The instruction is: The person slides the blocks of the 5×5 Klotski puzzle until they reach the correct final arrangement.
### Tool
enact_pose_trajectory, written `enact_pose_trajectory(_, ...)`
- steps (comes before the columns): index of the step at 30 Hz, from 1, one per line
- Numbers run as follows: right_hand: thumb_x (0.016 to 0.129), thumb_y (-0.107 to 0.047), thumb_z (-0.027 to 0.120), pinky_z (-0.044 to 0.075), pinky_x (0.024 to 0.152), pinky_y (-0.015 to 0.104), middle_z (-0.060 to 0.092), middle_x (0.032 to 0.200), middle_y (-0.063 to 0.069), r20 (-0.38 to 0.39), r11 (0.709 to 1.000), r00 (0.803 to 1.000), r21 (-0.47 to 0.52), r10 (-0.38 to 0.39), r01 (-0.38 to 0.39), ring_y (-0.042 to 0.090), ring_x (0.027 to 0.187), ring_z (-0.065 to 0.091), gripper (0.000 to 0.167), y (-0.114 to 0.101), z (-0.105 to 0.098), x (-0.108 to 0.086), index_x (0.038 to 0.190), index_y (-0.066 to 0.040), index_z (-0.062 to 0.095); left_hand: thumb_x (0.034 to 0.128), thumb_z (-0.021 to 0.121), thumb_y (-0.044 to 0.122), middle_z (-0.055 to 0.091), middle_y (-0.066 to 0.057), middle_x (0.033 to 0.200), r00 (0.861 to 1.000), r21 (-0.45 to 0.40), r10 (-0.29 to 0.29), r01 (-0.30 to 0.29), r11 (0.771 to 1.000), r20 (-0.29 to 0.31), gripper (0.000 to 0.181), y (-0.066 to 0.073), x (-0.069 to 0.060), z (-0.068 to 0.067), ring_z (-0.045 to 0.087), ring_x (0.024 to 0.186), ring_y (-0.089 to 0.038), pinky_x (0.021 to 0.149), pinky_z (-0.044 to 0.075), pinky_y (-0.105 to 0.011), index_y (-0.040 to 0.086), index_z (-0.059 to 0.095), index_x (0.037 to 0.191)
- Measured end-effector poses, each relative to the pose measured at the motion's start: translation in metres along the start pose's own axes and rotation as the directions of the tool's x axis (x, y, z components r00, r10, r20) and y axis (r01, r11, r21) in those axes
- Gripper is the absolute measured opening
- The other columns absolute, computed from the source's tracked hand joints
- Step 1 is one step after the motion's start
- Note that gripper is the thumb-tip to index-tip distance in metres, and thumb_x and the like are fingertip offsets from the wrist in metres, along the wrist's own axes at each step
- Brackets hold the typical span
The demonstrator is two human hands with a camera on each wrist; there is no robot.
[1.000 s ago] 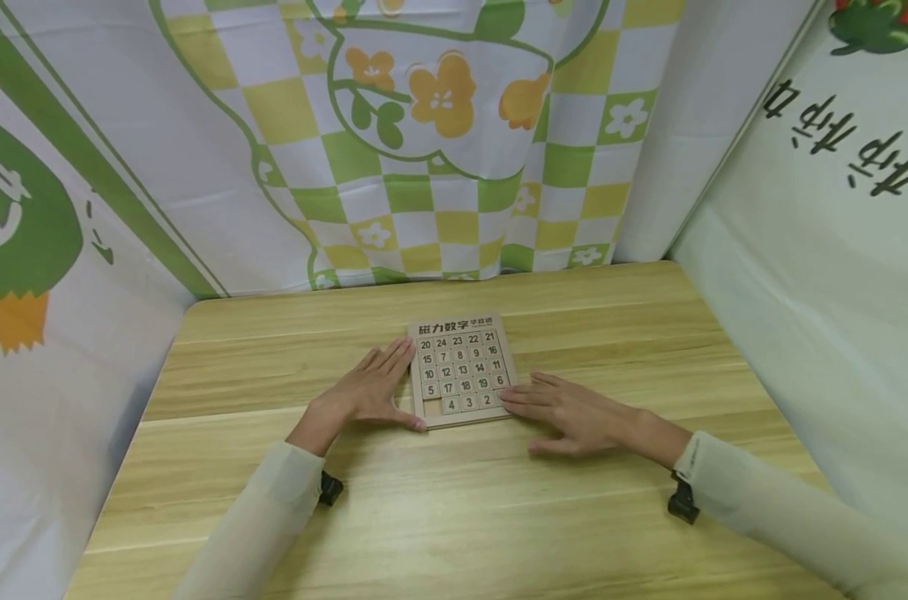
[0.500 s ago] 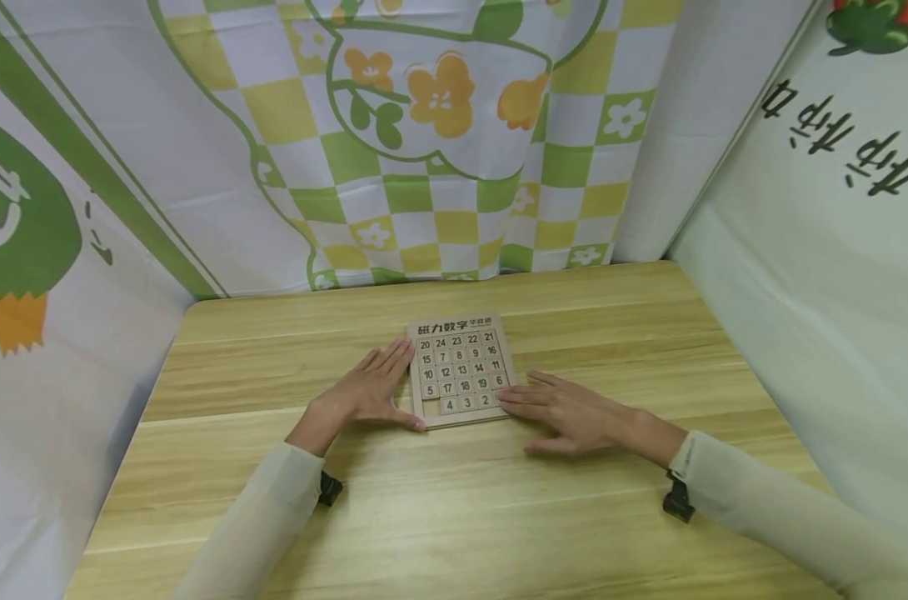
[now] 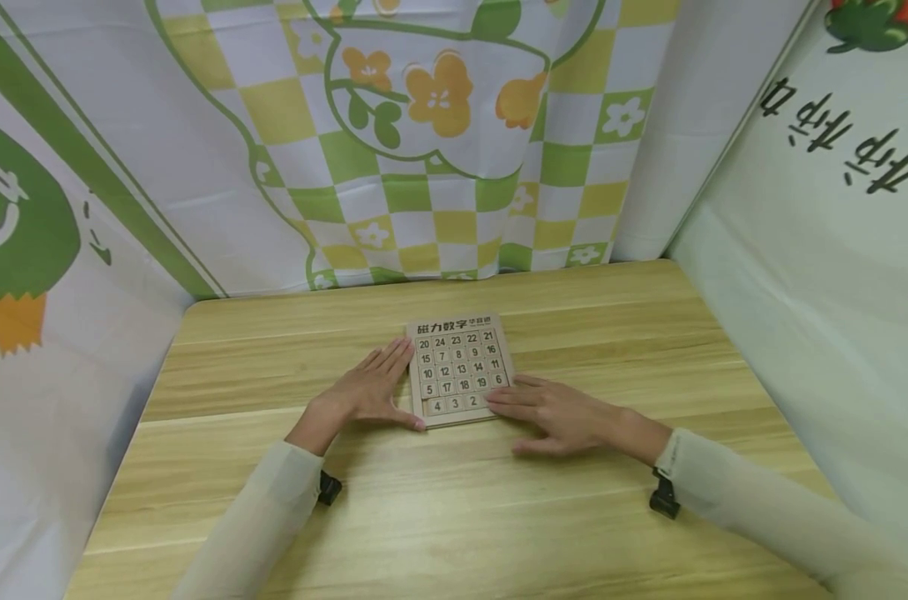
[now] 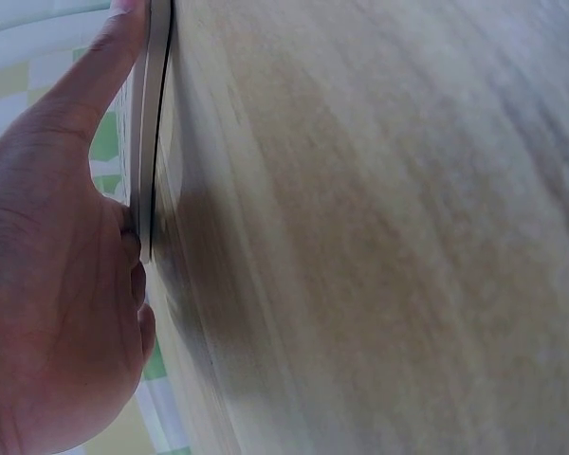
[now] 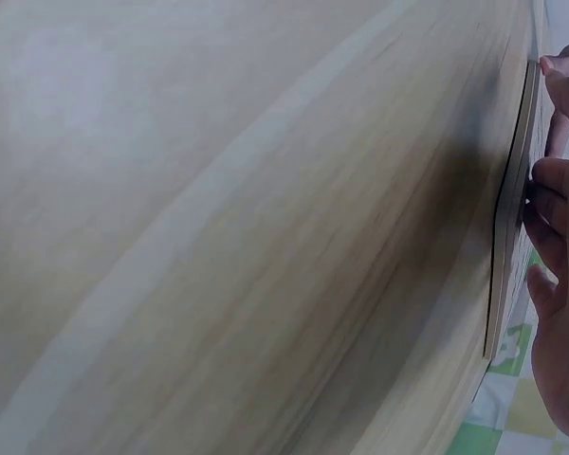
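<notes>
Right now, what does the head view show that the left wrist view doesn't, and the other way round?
Only the head view shows the right hand, the sleeves and readable numbers on the tiles. Only the left wrist view shows the palm side of the left hand. Both share that left hand, the board, the table and the checked curtain.
</notes>
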State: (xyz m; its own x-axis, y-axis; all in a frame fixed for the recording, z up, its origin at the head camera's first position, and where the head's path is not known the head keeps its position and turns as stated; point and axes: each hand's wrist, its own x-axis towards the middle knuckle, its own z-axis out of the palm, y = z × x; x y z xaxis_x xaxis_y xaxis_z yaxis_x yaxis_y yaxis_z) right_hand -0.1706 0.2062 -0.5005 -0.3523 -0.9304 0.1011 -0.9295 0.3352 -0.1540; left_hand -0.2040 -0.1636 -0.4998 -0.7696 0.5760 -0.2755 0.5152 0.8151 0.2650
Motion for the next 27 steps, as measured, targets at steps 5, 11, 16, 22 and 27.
enact_pose_trajectory(5, 0.104, -0.050, 0.063, 0.033, 0.127, 0.057, 0.050, 0.162, 0.014, -0.004, 1.000, 1.000, 0.001, -0.018, 0.018, 0.027, 0.150, 0.048, 0.072, -0.002, 0.002, 0.008, 0.155, -0.001, 0.052, 0.0799, 0.072, 0.082, -0.004, -0.018, 0.177, 1.000, -0.008, 0.003, -0.003, 1.000, 0.000, 0.141, 0.001, -0.001, -0.001, 0.001, 0.165, -0.034, 0.134, 0.005, -0.049, 0.000, 0.000, 0.169)
enact_pose_trajectory(11, 0.104, -0.051, 0.062, 0.034, 0.126, 0.055, 0.049, 0.162, 0.014, -0.008, 1.000, 1.000, -0.013, -0.011, 0.011, 0.027, 0.150, 0.047, 0.073, -0.004, 0.002, 0.011, 0.156, 0.000, 0.050, 0.0795, 0.072, 0.082, -0.004, -0.018, 0.177, 1.000, -0.007, -0.002, 0.002, 1.000, -0.001, 0.141, 0.000, -0.001, -0.002, 0.000, 0.165, -0.033, 0.134, 0.005, -0.049, 0.000, 0.000, 0.169)
enact_pose_trajectory(16, 0.104, -0.050, 0.063, 0.036, 0.125, 0.056, 0.049, 0.162, 0.016, -0.022, 0.999, 0.999, -0.025, -0.023, 0.022, 0.029, 0.150, 0.047, 0.074, -0.004, 0.004, 0.009, 0.156, 0.001, 0.049, 0.0794, 0.072, 0.082, -0.005, -0.018, 0.177, 1.000, -0.012, -0.002, 0.002, 1.000, 0.000, 0.142, -0.001, -0.001, 0.000, 0.000, 0.165, -0.034, 0.134, 0.005, -0.050, 0.000, -0.001, 0.169)
enact_pose_trajectory(22, 0.102, -0.049, 0.066, 0.037, 0.124, 0.057, 0.050, 0.160, 0.018, -0.039, 1.000, 0.999, -0.017, -0.018, 0.017, 0.033, 0.149, 0.048, 0.075, 0.000, 0.003, 0.009, 0.155, 0.001, 0.050, 0.0796, 0.071, 0.082, -0.006, -0.018, 0.177, 1.000, -0.013, -0.003, 0.003, 1.000, 0.005, 0.142, -0.001, 0.000, 0.000, 0.000, 0.165, -0.034, 0.134, 0.005, -0.050, 0.000, -0.002, 0.169)
enact_pose_trajectory(27, 0.104, -0.051, 0.062, 0.037, 0.123, 0.058, 0.047, 0.162, 0.019, -0.024, 0.999, 0.999, -0.022, 0.033, -0.034, 0.036, 0.150, 0.046, 0.074, 0.007, 0.001, 0.008, 0.157, 0.000, 0.049, 0.0792, 0.071, 0.083, -0.006, -0.018, 0.177, 1.000, -0.011, -0.002, 0.002, 1.000, 0.005, 0.142, -0.002, 0.000, 0.001, -0.001, 0.165, -0.033, 0.134, 0.005, -0.050, 0.000, -0.002, 0.169)
